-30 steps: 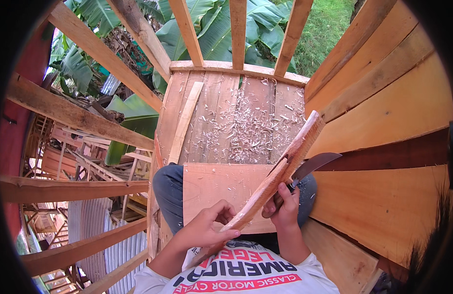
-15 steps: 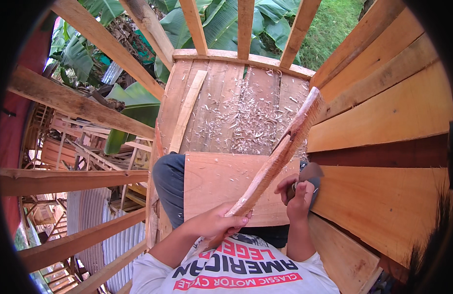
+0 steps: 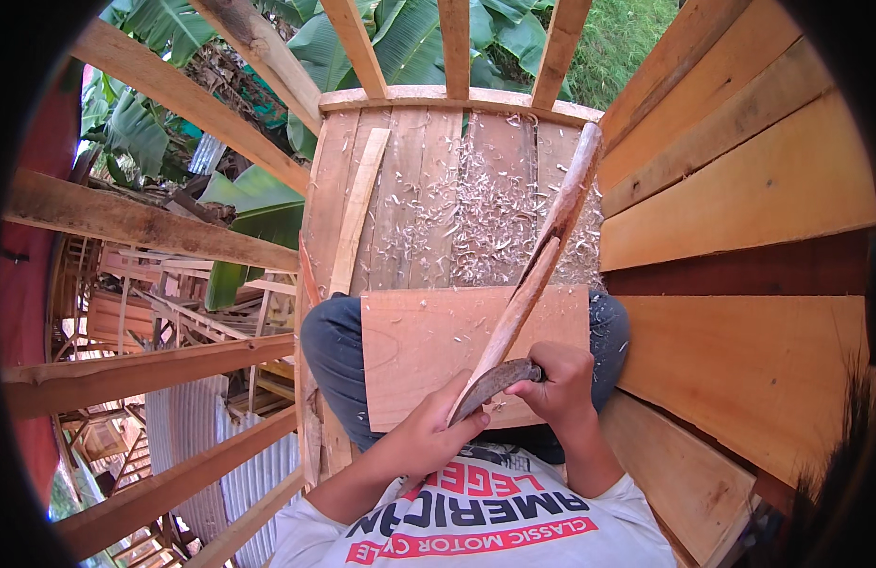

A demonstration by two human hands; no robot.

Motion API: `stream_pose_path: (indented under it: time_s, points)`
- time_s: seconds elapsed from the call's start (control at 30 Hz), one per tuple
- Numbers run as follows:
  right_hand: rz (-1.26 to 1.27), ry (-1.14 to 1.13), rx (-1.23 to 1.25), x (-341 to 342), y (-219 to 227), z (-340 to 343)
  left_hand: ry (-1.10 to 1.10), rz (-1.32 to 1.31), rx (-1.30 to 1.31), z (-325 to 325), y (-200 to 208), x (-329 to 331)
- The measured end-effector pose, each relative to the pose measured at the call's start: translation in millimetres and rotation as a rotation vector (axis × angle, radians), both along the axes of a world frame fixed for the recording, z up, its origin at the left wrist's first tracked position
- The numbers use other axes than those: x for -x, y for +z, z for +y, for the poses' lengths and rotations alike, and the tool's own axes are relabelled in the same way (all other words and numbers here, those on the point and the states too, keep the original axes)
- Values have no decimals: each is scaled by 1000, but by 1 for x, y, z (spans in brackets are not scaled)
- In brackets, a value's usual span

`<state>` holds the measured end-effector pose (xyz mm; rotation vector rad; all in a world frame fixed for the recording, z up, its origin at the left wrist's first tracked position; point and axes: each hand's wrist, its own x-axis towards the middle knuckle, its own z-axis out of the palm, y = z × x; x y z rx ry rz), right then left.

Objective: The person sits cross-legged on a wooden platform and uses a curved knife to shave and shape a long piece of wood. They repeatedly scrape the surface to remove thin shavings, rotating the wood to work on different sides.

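A long pale wooden stick (image 3: 536, 284), stripped of most bark and with a dark split midway, slants from my lap toward the far right. Its lower end is gripped by my left hand (image 3: 436, 426), fingers wrapped round it. My right hand (image 3: 558, 379) is closed on the handle of a knife with a broad curved dark blade (image 3: 496, 383). The blade lies across the stick's lower end, close to my left fingers. Beneath the stick, a flat wooden board (image 3: 419, 346) rests across my thighs.
Curled wood shavings (image 3: 500, 208) cover much of the plank floor (image 3: 348, 142). A narrow wooden strip (image 3: 359, 213) lies on it at left. Wooden rails (image 3: 149, 374) fence the left and far sides; wide planks (image 3: 741, 379) wall the right. Banana leaves (image 3: 419, 57) hang beyond.
My right hand has brought the knife leftward from beside my right knee onto the stick's lower end. The stick now stands slightly steeper, still in my left hand.
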<state>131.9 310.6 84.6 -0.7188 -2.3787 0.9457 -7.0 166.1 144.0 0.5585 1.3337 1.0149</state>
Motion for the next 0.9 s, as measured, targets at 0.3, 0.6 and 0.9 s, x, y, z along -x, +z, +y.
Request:
stream_pose_path:
  time_s: [0.3, 0.6, 0.9]
  points:
    - [57, -68, -228, 1, -4, 18, 7, 52, -130, -8, -13, -6]
    - [150, -410, 82, -17, 6, 63, -60, -123, 21, -20, -12, -6]
    - [14, -79, 41, 8, 0, -1, 5, 283, -67, -7, -6, 3]
